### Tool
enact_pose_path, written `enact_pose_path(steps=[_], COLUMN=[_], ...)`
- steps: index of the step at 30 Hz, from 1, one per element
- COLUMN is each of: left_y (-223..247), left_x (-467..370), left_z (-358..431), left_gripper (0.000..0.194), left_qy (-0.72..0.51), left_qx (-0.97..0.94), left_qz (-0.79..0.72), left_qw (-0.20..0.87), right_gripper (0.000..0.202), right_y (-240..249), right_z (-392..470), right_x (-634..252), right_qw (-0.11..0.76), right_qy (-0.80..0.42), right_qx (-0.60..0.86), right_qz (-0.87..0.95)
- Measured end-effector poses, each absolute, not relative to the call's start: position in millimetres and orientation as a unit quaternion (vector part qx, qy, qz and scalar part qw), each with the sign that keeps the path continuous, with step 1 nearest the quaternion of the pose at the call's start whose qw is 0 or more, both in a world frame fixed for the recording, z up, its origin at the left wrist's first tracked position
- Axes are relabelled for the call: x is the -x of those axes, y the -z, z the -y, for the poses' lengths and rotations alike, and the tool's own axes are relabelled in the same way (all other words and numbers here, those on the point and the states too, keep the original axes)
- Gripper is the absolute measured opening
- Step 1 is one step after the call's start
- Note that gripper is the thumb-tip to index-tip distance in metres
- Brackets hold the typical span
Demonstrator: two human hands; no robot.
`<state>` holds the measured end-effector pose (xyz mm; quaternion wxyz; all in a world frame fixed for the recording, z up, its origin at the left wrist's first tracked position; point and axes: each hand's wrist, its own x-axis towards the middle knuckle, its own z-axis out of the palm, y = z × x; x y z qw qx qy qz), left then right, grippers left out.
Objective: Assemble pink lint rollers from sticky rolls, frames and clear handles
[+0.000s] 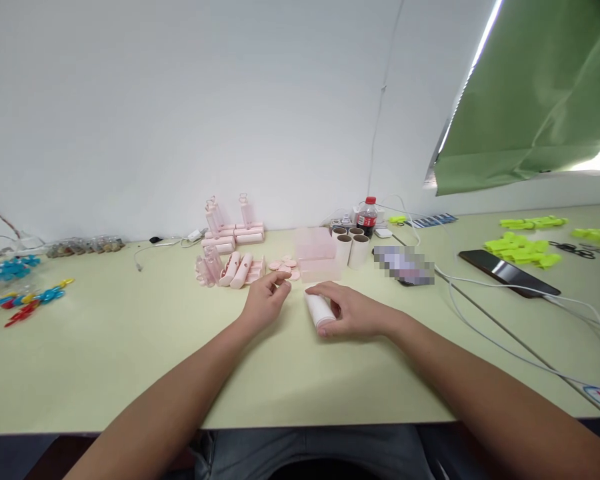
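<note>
My right hand [347, 310] holds a white cylinder [319, 311] lying on its side on the pale green table, the fingers at its far end and the thumb at its near end. To its left is my left hand [266, 300], fingers curled, beside several flat pink discs [291, 265]; whether anything is between its fingertips is too small to tell. Behind the cylinder sit stacked translucent pink boxes [316, 255]. Pink cylindrical cases [241, 270] and clear pink tubes [211, 265] lie beyond my left hand.
White cardboard tubes [359, 252] stand by a cola bottle [367, 217]. Rightward are a phone [405, 265], a dark tablet [507, 272], cables, scissors [575, 250] and yellow-green pieces [523, 249]. Colourful pieces [35, 300] lie far left. More pink cases [220, 240] stand near the wall.
</note>
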<state>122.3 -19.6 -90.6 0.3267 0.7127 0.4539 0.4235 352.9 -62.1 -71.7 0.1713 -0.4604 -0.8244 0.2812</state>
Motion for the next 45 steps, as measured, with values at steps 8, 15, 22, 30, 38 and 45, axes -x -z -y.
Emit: enact_pose_path(steps=[8,15,22,30,38,45], left_y=[92,92,91,90,92,89], left_x=[-125,-125,-123,-123,-122,-125], left_z=[27,31,30,30,30,32], left_gripper=[0.040,0.039,0.040,0.042,0.042,0.038], left_qy=[-0.300,-0.215,-0.192,-0.189,-0.195,-0.200], left_qx=[-0.783,-0.828,-0.843,-0.841,-0.844,-0.843], left_qz=[-0.430,-0.391,-0.388,-0.393,-0.391,-0.393], left_qw=[0.334,0.339,0.320,0.318,0.311,0.309], right_gripper=[0.060,0.072,0.068,0.063,0.054,0.055], right_y=[70,79,87,83,88,93], right_z=[63,57,44,48,52,45], right_x=[-349,-341,-337,-346,-342,-343], right_qw=[0.156,0.134,0.170,0.196,0.180,0.223], right_qy=[-0.139,-0.033,-0.010,-0.048,-0.037,-0.032], right_qx=[0.594,0.682,0.688,0.679,0.660,0.648], right_qz=[0.777,0.718,0.705,0.706,0.729,0.728])
